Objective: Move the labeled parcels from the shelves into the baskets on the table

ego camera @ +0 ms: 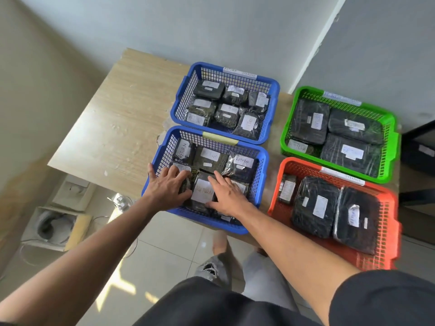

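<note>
Where the near blue basket (256,175) sits, a "RETURN" parcel (203,191) between flat, open-fingered left hand (168,188) and right hand (227,196).

Glossy black plastic-wrapped parcels (202,191) with white paper labels, plastic mesh baskets (162,158), matt wood-grain table (113,128)

I see both hands down in the near blue basket (263,161): my left hand (166,188) and right hand (227,195) lie flat on either side of a black parcel labelled RETURN (202,191). Behind sits a second blue basket (274,90), with green (390,128) and orange baskets (388,208) to the right, all on the wooden table (113,118).
</note>
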The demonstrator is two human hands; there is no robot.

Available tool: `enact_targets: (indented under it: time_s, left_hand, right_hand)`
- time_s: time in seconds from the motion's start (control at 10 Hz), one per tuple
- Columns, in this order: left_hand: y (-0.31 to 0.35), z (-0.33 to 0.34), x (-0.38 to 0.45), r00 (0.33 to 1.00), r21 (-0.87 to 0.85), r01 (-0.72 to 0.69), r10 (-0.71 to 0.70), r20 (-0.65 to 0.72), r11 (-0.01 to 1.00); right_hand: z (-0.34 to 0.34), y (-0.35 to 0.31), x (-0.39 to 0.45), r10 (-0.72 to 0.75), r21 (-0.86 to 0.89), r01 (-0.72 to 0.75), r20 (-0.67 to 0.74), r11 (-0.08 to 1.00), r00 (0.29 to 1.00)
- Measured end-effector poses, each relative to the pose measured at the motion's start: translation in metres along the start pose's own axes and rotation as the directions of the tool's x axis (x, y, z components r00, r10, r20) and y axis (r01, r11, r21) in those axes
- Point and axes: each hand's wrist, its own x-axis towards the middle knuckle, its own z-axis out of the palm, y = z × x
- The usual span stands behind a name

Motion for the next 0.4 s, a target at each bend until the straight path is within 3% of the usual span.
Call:
enact_targets:
  time_s: [0.2,0.4]
  left_hand:
    - [0.010,-0.001,-0.018,0.995,-0.078,-0.020,0.012,-0.101,0.997]
    - [0.065,-0.021,-0.025,0.967,-0.111,-0.138,0.109,-0.231,0.984]
  right_hand:
    - [-0.028,0.021,-0.050,-0.034,0.130,0.059,-0.189,0.990,0.981]
    - [-0.064,0.052,-0.099,-0.042,0.055,0.070,-0.402,0.996,0.915]
